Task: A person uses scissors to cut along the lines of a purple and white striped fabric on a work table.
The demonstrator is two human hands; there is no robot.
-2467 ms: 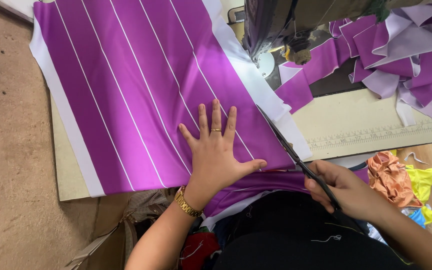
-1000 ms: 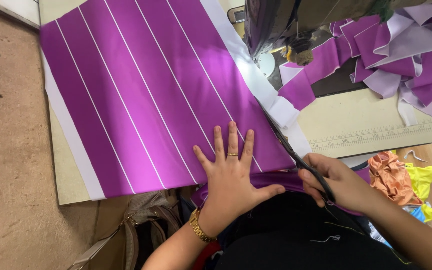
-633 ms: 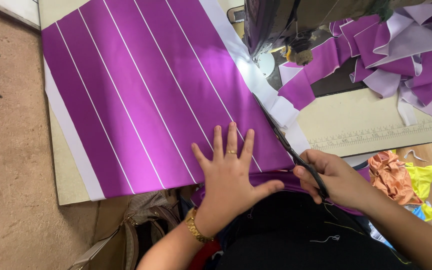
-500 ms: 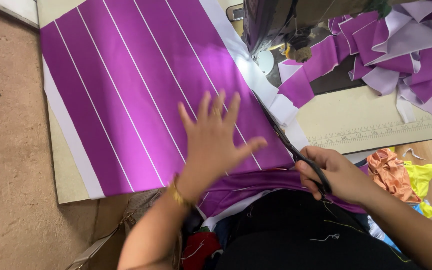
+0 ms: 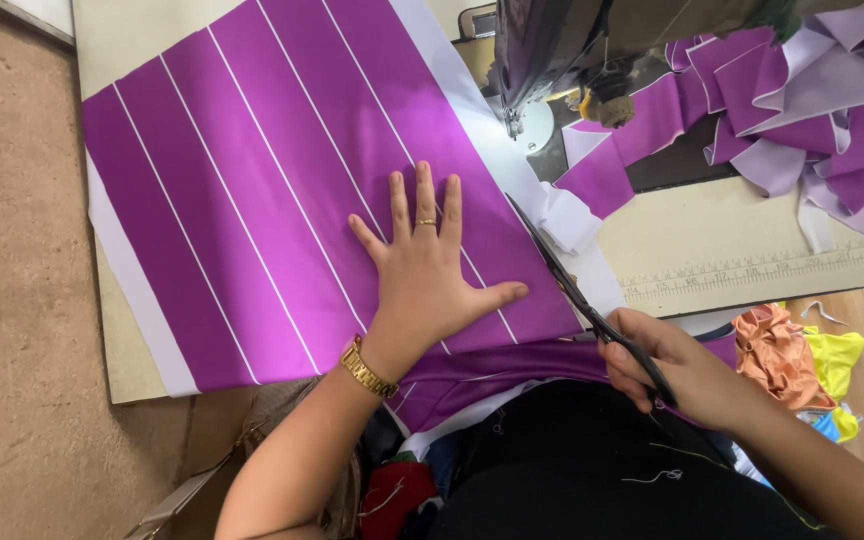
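Brown, gritty floor [image 5: 12, 300] is showing at the left, beside a pale cream desk [image 5: 752, 240] that is carrying the work; a dark sewing machine [image 5: 552, 50] is standing at the desk's far edge, with a heap of loose purple and lilac strips [image 5: 812, 100] lying beside it. Smooth purple fabric [image 5: 252, 220] with thin white stripes and a white border is lying flat across the desk, its near edge drooping toward the person's lap; the left hand [image 5: 427, 280] is pressing on it palm down, fingers spread wide and straight, thumb out to the side, grasping nothing; a gold ring and a gold bracelet [image 5: 367, 368] are gleaming on it. The right hand [image 5: 667, 370] is curling closed around the handles of dark scissors [image 5: 572, 290], whose long blades are lying along the fabric's right edge; crumpled orange and yellow scraps [image 5: 792, 350] are sitting near that wrist.
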